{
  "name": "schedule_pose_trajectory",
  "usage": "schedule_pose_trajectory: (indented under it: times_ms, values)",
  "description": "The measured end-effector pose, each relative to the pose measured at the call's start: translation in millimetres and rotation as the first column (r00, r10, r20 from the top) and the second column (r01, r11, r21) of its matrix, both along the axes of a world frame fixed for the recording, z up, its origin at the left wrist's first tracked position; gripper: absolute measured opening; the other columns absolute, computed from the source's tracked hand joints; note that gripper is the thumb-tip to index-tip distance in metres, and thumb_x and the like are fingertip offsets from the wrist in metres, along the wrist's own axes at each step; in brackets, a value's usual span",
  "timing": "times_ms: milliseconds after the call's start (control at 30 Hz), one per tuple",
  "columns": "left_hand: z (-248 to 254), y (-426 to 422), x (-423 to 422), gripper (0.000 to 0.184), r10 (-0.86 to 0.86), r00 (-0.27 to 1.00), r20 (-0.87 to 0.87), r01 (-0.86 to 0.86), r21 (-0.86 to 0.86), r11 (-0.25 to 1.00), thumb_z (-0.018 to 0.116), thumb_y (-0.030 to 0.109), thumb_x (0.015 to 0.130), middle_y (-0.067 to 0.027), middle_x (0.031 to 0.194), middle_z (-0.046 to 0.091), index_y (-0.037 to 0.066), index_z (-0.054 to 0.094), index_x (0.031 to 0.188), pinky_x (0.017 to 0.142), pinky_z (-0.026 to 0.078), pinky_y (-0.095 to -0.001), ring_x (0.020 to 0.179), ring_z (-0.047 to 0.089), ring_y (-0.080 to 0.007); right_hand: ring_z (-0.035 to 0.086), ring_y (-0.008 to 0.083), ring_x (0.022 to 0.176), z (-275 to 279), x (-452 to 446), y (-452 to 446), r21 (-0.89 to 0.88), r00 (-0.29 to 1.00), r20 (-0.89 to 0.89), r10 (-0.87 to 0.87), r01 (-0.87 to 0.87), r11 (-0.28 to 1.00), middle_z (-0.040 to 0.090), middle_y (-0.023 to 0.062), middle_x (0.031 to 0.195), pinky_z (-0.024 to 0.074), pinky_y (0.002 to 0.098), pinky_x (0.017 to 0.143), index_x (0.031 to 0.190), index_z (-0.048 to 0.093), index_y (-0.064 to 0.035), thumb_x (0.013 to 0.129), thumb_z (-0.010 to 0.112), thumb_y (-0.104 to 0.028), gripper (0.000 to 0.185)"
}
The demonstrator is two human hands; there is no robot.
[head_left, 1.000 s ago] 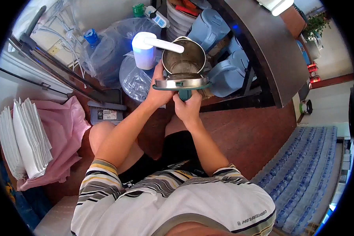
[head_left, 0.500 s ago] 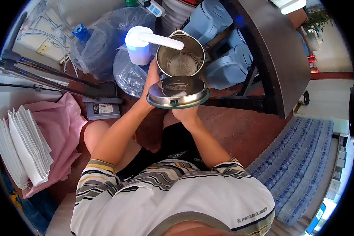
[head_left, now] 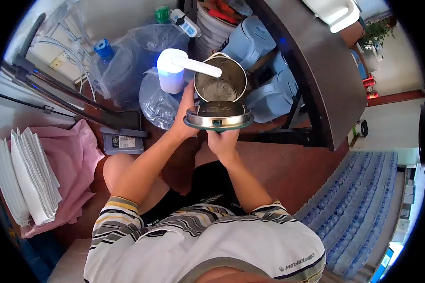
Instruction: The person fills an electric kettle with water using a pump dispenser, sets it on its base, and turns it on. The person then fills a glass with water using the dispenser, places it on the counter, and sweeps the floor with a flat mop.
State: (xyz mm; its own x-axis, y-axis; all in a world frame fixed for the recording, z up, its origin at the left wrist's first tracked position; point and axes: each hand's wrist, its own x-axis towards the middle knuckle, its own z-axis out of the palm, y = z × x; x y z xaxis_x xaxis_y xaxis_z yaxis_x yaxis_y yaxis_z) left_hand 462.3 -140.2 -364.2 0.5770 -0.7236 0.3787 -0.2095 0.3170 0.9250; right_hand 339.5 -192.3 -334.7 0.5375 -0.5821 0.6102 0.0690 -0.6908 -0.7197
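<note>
A metal kettle (head_left: 220, 78) with its lid (head_left: 218, 117) flipped open is held in front of me, its mouth facing up. Over the mouth reaches the spout of a white dispenser (head_left: 170, 75) that glows blue. My left hand (head_left: 186, 118) is wrapped round the kettle's left side, its fingers partly hidden. Below the lid, my right hand (head_left: 223, 143) is closed on the kettle's handle, which the lid mostly hides. Inside the kettle the bottom looks wet and stained. Clear plastic (head_left: 158, 101) lies under the dispenser.
Blue pitchers (head_left: 272, 96) stand under a dark table (head_left: 311, 61) at the right. A large wrapped bottle (head_left: 123, 66) is behind at the left. White folded sheets (head_left: 35, 177) lie on pink cloth (head_left: 75, 165). Packed water bottles (head_left: 354, 203) are at the far right.
The lid was tilted up more edge-on a second ago, with the handle visible below it; now it hides the handle. The whole view shifted and partly came back.
</note>
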Motion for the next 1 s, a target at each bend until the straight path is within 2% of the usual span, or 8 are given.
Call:
schedule_pose_trajectory:
  times_ms: [67,133,200,400,433,733,767,1000]
  values:
    - [-1,-3,-3,0.093,-0.018,0.991,-0.132,0.017,-0.009,1.0,0.081,0.024,0.073,-0.0228,0.142,0.041,-0.003,0.029,0.146,0.11,0.033,-0.041,0.133,0.041,-0.0336,0.068,0.0381,0.082,-7,-3,-2,0.039,1.0,0.002,-0.017,0.017,0.999,0.069,0.0182,0.087,0.0524,0.0429,0.074,0.094,0.065,0.0012,0.074,0.069,-0.006,0.022]
    - [9,-3,0,0.092,0.074,0.993,0.088,-0.084,0.121,0.989,0.081,0.019,0.071,-0.023,0.14,0.043,-0.003,0.03,0.145,0.109,0.035,-0.0409,0.133,0.041,-0.0329,0.061,0.0234,0.069,-7,-4,-2,0.145,0.996,-0.083,-0.025,0.037,0.989,0.063,0.0109,0.074,0.0478,0.036,0.067,0.088,0.063,0.0015,0.073,0.065,-0.004,0.016]
    - [15,-2,-2,0.094,0.075,0.995,0.07,-0.087,0.187,0.979,0.081,0.015,0.068,-0.0225,0.138,0.045,-0.002,0.03,0.145,0.108,0.037,-0.0394,0.131,0.044,-0.0315,0.055,0.0207,0.061,-1,-1,0,0.2,0.998,-0.035,-0.05,0.056,0.978,0.059,0.0099,0.067,0.0454,0.0353,0.061,0.083,0.06,0.0018,0.073,0.064,-0.003,0.012]
    - [25,0,-7,0.092,-0.04,0.98,-0.194,0.067,0.134,0.989,0.075,0.004,0.064,-0.0182,0.134,0.05,-0.002,0.031,0.145,0.104,0.04,-0.0355,0.126,0.049,-0.0262,0.06,0.0217,0.066,-9,-2,-2,0.127,0.998,0.035,-0.056,0.051,0.991,0.064,0.0119,0.074,0.0482,0.0347,0.065,0.09,0.062,0.0037,0.072,0.063,-0.002,0.019]
    - [23,0,-9,0.09,-0.033,0.978,-0.207,0.058,0.12,0.991,0.073,0.003,0.067,-0.0174,0.133,0.052,-0.001,0.03,0.145,0.104,0.04,-0.0338,0.124,0.05,-0.0247,0.068,0.0395,0.083,-6,-7,-1,0.175,0.998,-0.043,-0.034,0.041,0.984,0.068,0.0207,0.085,0.0524,0.04,0.074,0.1,0.063,0.0029,0.071,0.066,-0.006,0.03]
    - [-4,7,-12,0.084,0.088,0.99,-0.107,-0.07,0.161,0.984,0.066,0.006,0.078,-0.0185,0.141,0.035,0.004,0.024,0.151,0.108,0.037,-0.0402,0.133,0.039,-0.0299,0.068,0.0369,0.079,-9,-3,6,0.24,0.996,-0.074,-0.047,0.064,0.969,0.066,0.0202,0.08,0.0517,0.0383,0.069,0.095,0.062,0.0022,0.073,0.068,-0.004,0.023]
    - [-9,10,-12,0.075,0.051,0.967,-0.249,-0.014,0.145,0.989,0.064,0.007,0.081,-0.0177,0.137,0.033,0.003,0.028,0.148,0.106,0.039,-0.0421,0.131,0.038,-0.0312,0.068,0.0369,0.079,-9,-1,7,0.239,0.996,-0.071,-0.046,0.062,0.969,0.066,0.0202,0.08,0.0517,0.0383,0.069,0.095,0.062,0.0022,0.073,0.068,-0.004,0.023]
    - [30,42,-46,0.058,0.032,0.954,-0.297,0.014,0.152,0.988,0.072,0.013,0.08,-0.0131,0.122,0.042,-0.001,0.044,0.129,0.096,0.043,-0.0384,0.115,0.049,-0.0251,0.066,0.0312,0.08,-12,8,25,0.341,0.998,-0.059,0.024,-0.002,0.94,0.066,0.018,0.089,0.0506,0.0387,0.069,0.103,0.057,0.001,0.079,0.071,-0.012,0.03]
